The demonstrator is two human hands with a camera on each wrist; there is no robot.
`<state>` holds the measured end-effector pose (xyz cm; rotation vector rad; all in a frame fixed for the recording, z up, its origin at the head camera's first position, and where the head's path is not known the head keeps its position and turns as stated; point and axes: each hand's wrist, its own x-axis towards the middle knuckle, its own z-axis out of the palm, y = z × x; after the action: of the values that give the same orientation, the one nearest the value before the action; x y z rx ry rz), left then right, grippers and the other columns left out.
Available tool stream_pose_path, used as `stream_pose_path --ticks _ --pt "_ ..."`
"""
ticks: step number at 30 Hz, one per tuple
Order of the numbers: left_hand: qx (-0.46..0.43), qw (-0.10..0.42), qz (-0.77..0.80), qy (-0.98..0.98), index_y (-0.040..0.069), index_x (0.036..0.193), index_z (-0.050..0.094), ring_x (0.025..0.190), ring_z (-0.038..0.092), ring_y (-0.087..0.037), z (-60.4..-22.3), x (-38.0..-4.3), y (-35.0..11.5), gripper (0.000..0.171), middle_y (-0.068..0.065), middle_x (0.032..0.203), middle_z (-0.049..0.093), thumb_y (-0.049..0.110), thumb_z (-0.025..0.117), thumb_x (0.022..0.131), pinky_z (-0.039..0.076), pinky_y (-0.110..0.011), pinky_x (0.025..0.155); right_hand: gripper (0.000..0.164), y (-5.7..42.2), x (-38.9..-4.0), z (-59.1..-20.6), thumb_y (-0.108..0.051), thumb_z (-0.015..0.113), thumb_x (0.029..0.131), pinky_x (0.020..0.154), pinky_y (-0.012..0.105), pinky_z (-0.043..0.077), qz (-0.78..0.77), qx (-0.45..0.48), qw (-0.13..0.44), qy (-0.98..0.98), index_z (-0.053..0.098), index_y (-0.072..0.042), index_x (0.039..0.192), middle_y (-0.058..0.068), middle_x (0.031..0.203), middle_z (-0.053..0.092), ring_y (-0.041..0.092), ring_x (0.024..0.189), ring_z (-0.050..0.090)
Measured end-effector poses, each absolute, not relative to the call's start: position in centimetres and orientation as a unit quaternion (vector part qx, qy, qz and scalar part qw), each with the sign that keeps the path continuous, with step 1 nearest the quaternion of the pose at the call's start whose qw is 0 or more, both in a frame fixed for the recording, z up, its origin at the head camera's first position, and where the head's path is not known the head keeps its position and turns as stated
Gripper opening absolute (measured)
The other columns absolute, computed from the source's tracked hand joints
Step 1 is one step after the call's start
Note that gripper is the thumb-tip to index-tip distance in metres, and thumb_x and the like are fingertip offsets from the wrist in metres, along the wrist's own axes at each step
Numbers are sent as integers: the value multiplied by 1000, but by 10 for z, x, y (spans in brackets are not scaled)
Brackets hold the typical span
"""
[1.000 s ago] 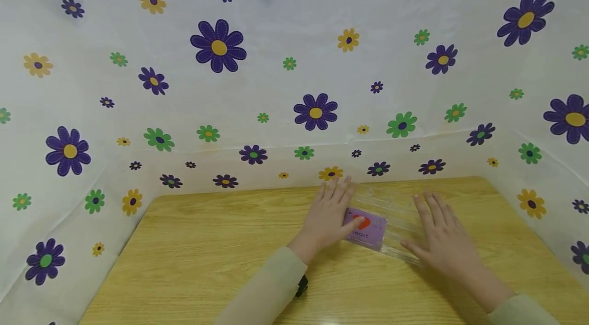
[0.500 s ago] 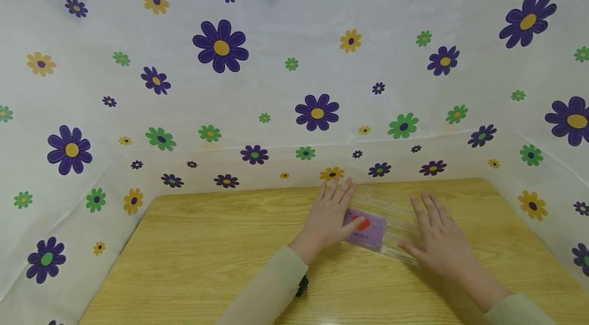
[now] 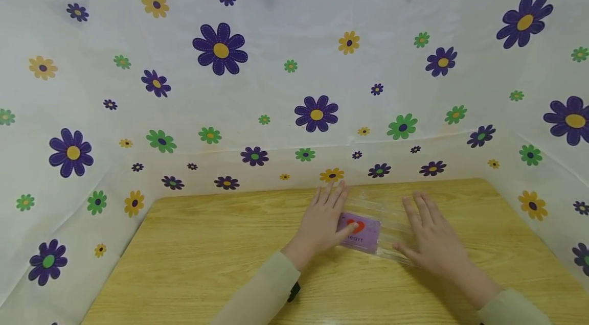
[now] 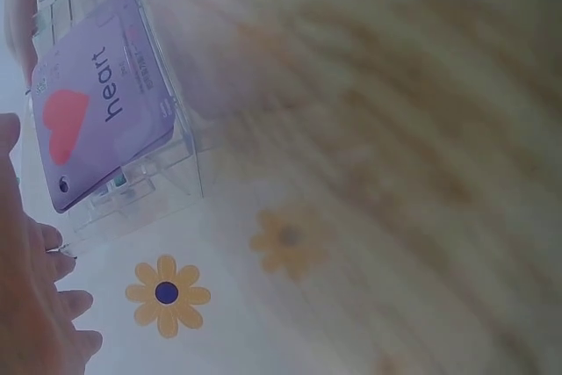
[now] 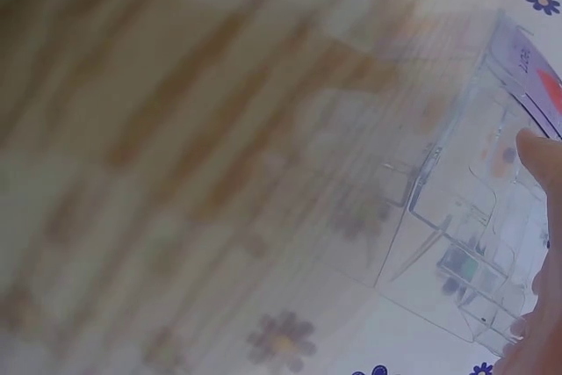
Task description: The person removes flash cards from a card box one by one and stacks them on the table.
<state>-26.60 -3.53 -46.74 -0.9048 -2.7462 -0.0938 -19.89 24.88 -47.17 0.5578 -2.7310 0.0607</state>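
Observation:
A clear plastic box [image 3: 392,225] with divided compartments sits at the right part of the table. On its left end lies a purple card [image 3: 369,239] with a red heart, the word "heart" and a punched corner hole, raised and slanted in the left wrist view. My left hand [image 3: 320,225] is at the box's left end, fingers straight, thumb over the card. Along the right end, my right hand [image 3: 432,243] is spread with straight fingers. Its thumb reaches over the box's edge. In the right wrist view the transparent compartments [image 5: 465,217] show near that thumb.
The wooden table [image 3: 198,253] has a pale yellow wood grain. White sheeting [image 3: 257,85] printed with purple, green and yellow flowers stands behind it and at both sides. A small black object [image 3: 293,292] shows beneath the left sleeve.
The box, the card and both hands have shifted slightly to the left. The fingers keep about the same pose, and the head view has moved a little.

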Motion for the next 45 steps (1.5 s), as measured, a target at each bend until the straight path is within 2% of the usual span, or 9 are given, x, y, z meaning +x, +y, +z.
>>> stream_pose_path --ticks 6,13,21,28,37,41,45 --pt "-306 123 -25 -944 9 169 22 165 20 -34 -468 -262 -43 91 -8 179 17 70 42 105 21 -51 135 110 244 -201 -472 -57 76 91 125 64 33 13 202 170 -964 22 4 165 35 168 27 53 154 29" --pt "-302 119 -29 -945 7 169 23 165 19 -33 -465 -256 -52 91 -11 178 21 69 42 105 20 -51 135 109 237 -202 -469 -59 74 92 127 64 30 14 203 144 -968 22 3 165 34 170 23 53 156 26" --pt "-303 118 -27 -945 5 168 24 165 21 -34 -466 -255 -58 91 -13 177 22 68 41 106 21 -52 134 107 229 -203 -474 -58 75 91 128 62 29 24 212 151 -965 27 4 164 34 169 25 52 156 27" --pt "-304 121 -10 -945 5 168 23 165 21 -33 -465 -255 -61 91 -14 178 19 66 44 106 17 -50 135 105 218 -202 -474 -56 78 89 125 61 35 28 230 173 -957 31 4 162 34 167 30 52 154 31" --pt "-303 112 -4 -946 4 169 21 166 17 -32 -466 -253 -69 91 -13 179 13 66 44 106 18 -48 136 107 212 -204 -478 -55 79 88 125 61 35 26 242 177 -954 30 4 163 33 167 30 51 155 32" --pt "-303 117 1 -946 3 168 22 166 17 -32 -464 -251 -76 91 -15 178 16 66 45 106 18 -46 136 108 209 -206 -478 -54 80 88 125 60 35 27 253 185 -949 27 2 164 32 168 29 51 155 33" --pt "-299 113 13 -947 2 168 22 166 15 -31 -462 -248 -83 93 -15 178 13 66 45 106 17 -45 136 108 205 -207 -476 -54 80 88 125 59 35 23 260 185 -947 28 1 164 32 169 29 50 155 34"
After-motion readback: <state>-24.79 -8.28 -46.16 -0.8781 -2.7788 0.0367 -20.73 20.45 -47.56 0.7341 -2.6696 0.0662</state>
